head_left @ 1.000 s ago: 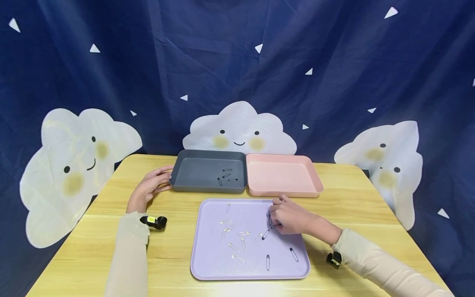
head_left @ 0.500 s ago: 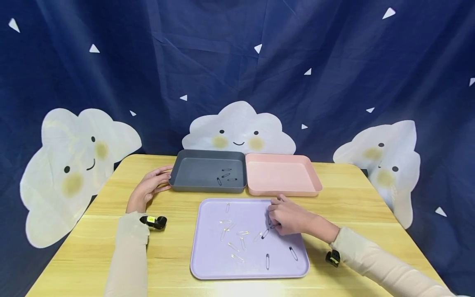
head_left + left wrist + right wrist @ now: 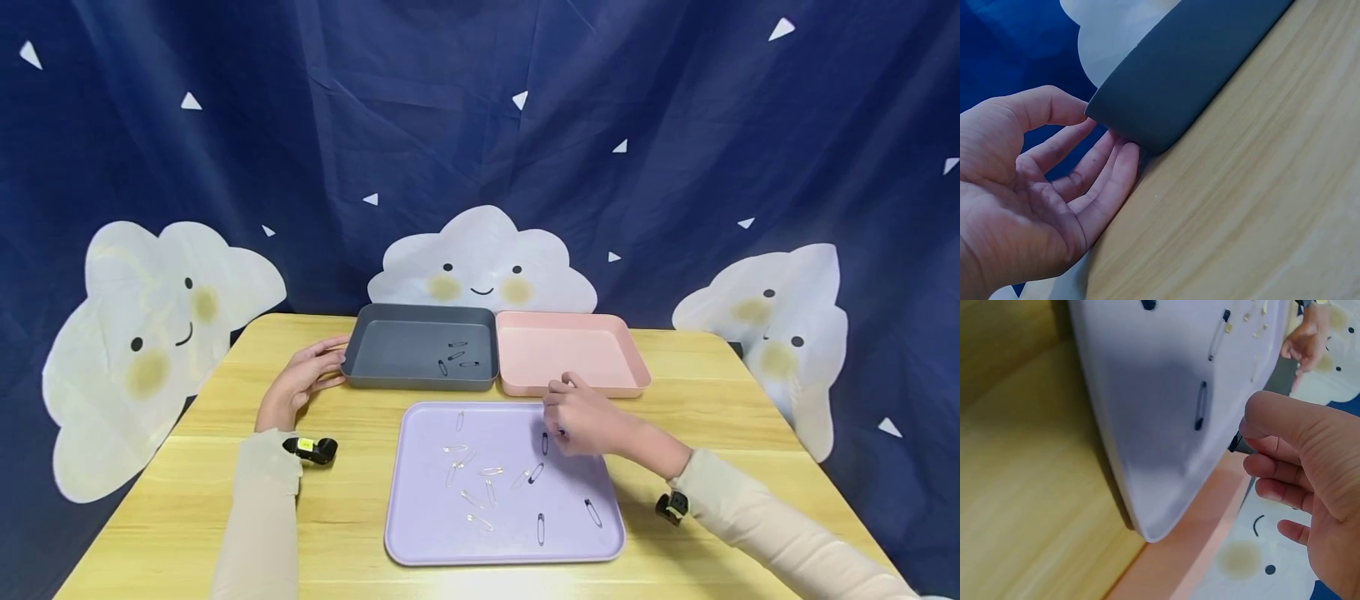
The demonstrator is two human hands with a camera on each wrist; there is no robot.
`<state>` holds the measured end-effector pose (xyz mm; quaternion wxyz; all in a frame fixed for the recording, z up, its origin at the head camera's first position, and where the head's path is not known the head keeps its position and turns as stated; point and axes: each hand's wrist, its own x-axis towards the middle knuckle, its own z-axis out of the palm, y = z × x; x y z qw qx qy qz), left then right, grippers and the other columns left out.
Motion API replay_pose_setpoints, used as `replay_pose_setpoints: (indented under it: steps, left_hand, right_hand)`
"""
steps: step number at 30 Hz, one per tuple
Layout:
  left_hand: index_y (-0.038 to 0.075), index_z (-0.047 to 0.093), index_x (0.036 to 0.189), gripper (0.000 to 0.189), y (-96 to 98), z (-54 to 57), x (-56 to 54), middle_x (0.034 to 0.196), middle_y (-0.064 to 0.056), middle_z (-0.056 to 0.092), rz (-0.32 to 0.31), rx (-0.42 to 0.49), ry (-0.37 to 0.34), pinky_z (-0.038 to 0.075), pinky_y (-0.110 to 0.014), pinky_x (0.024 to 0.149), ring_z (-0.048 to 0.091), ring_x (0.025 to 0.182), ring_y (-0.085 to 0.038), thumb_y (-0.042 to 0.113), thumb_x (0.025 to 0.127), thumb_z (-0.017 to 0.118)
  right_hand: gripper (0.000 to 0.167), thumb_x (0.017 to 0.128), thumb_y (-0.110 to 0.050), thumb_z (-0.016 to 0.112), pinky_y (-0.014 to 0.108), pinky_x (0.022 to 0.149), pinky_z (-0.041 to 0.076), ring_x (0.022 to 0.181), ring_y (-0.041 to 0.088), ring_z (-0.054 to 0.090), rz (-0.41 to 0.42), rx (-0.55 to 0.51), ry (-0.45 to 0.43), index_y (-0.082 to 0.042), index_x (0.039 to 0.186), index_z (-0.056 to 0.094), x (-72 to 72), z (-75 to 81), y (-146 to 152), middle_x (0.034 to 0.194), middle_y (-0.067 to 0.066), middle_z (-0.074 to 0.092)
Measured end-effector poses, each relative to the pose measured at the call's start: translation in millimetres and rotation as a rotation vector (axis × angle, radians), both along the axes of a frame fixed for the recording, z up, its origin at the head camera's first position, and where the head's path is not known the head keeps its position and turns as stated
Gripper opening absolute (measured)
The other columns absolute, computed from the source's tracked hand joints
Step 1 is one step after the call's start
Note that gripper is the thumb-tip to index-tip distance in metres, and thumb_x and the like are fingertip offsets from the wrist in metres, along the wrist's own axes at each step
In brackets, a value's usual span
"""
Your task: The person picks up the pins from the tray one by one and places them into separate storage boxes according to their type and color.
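My left hand (image 3: 302,377) rests beside the dark grey tray (image 3: 1166,75); its relaxed fingers and thumb touch the tray's outer left end. Over the far right part of the lilac tray (image 3: 442,546), my right hand (image 3: 581,417) is raised and pinches a black safety pin (image 3: 1235,442) between thumb and fingers, much of it hidden. Below that hand lies another black safety pin (image 3: 1201,406). Several gold safety pins (image 3: 491,472) are scattered over the middle of the lilac tray, with more black ones at its right. The grey tray contains several black safety pins (image 3: 457,356).
A pink tray (image 3: 573,354) adjoins the grey one on its right, both along the back of the wooden table (image 3: 337,517). A dark blue curtain (image 3: 420,100) with cloud prints hangs behind.
My right hand has lifted slightly off the lilac tray with a black safety pin, uncovering the pin beneath it. The left hand has stayed at the grey tray.
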<state>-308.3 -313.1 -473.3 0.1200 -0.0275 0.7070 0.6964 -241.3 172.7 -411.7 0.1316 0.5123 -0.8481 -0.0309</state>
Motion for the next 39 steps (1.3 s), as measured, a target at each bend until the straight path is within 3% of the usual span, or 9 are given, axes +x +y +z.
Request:
replay_pose_setpoints:
  steps: [7,15,20,25,34,39]
  left_hand:
    - [0.004,0.030,0.160,0.061,1.7,2.6,-0.3,0.113,0.014,0.068,-0.009,0.000,-0.002,0.057,-0.023,0.087,0.069,0.100,-0.002,0.014,0.105,0.055]
    - [0.005,0.029,0.160,0.062,3.1,2.0,-4.4,0.112,0.015,0.070,-0.008,0.016,-0.003,0.057,-0.023,0.085,0.069,0.099,-0.002,0.014,0.105,0.055]
    - [0.005,0.028,0.161,0.060,7.0,10.6,-1.0,0.114,0.012,0.069,-0.012,-0.001,-0.009,0.057,-0.025,0.090,0.067,0.105,-0.006,0.015,0.106,0.052]
    - [0.004,0.027,0.161,0.061,9.1,17.3,3.7,0.114,0.012,0.068,-0.001,0.004,-0.016,0.056,-0.026,0.091,0.067,0.106,-0.008,0.014,0.106,0.052]
    - [0.007,0.033,0.159,0.060,4.2,-0.4,-2.2,0.112,0.015,0.070,0.009,-0.010,0.008,0.057,-0.022,0.085,0.068,0.099,-0.002,0.017,0.105,0.056]
    - [0.007,0.031,0.160,0.061,2.8,-0.3,0.2,0.112,0.015,0.070,0.008,-0.004,-0.003,0.057,-0.023,0.086,0.068,0.099,-0.002,0.018,0.105,0.056]
  right_hand:
    - [0.019,0.063,-0.015,0.080,0.038,0.084,0.036,0.078,0.014,0.043,0.002,-0.052,0.042,-0.021,0.065,0.062,-6.3,18.7,-2.7,0.072,-0.010,0.054]
    - [0.018,0.064,-0.014,0.080,0.039,0.085,0.036,0.080,0.016,0.045,0.007,-0.093,0.083,-0.018,0.068,0.064,-14.8,29.9,-9.7,0.073,-0.008,0.054]
    - [0.018,0.067,-0.012,0.080,0.040,0.083,0.035,0.078,0.017,0.043,0.012,-0.110,0.117,-0.017,0.067,0.062,-21.7,36.4,-15.7,0.072,-0.006,0.054]
    - [0.018,0.067,-0.012,0.080,0.042,0.085,0.037,0.079,0.018,0.045,-0.010,-0.149,0.077,-0.016,0.069,0.063,-27.7,46.8,-24.4,0.073,-0.004,0.057]
    - [0.015,0.070,-0.009,0.079,0.042,0.086,0.037,0.079,0.018,0.046,-0.030,-0.190,0.036,-0.015,0.071,0.065,-33.1,53.6,-37.8,0.073,-0.002,0.060]
    - [0.014,0.071,-0.009,0.077,0.043,0.087,0.037,0.080,0.019,0.047,-0.035,-0.235,0.028,-0.015,0.070,0.064,-36.2,53.7,-46.2,0.071,-0.002,0.060]
